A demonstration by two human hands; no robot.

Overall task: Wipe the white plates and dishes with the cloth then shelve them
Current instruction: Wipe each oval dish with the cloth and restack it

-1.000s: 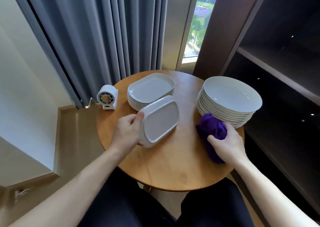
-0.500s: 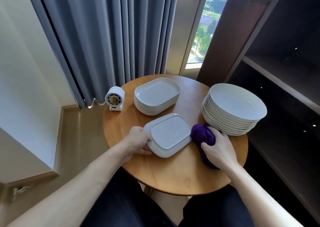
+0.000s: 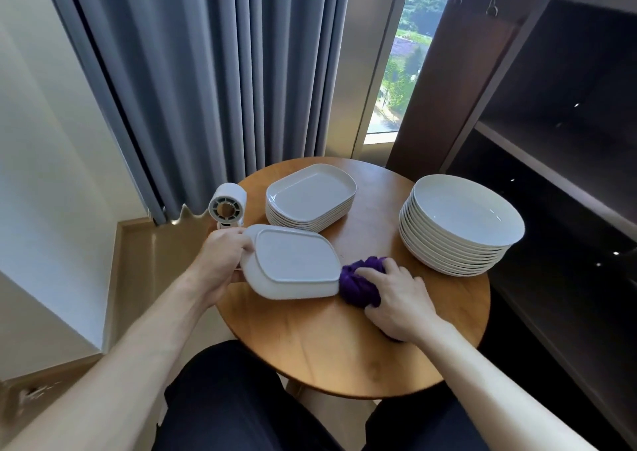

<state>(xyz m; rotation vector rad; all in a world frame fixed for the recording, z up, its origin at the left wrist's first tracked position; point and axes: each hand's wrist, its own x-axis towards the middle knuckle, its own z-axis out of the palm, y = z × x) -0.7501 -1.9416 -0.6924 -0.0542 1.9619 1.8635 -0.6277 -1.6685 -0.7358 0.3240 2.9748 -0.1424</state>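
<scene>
My left hand (image 3: 220,264) grips the left edge of a white rectangular dish (image 3: 293,266), held upside down just over the round wooden table (image 3: 327,354). My right hand (image 3: 393,299) clutches a bunched purple cloth (image 3: 358,283) and presses it against the dish's right end. Behind the dish sits a stack of white rectangular dishes (image 3: 310,197). A stack of round white plates (image 3: 458,223) stands on the right side of the table.
A small white fan (image 3: 226,207) stands at the table's far left edge, close to my left hand. Dark wooden shelves (image 3: 558,161) rise to the right of the table. Grey curtains (image 3: 206,71) and a window strip lie behind.
The upturned dish has come lower and flatter over the table. My right hand has brought the cloth leftward from beside the round plates to the dish's right end.
</scene>
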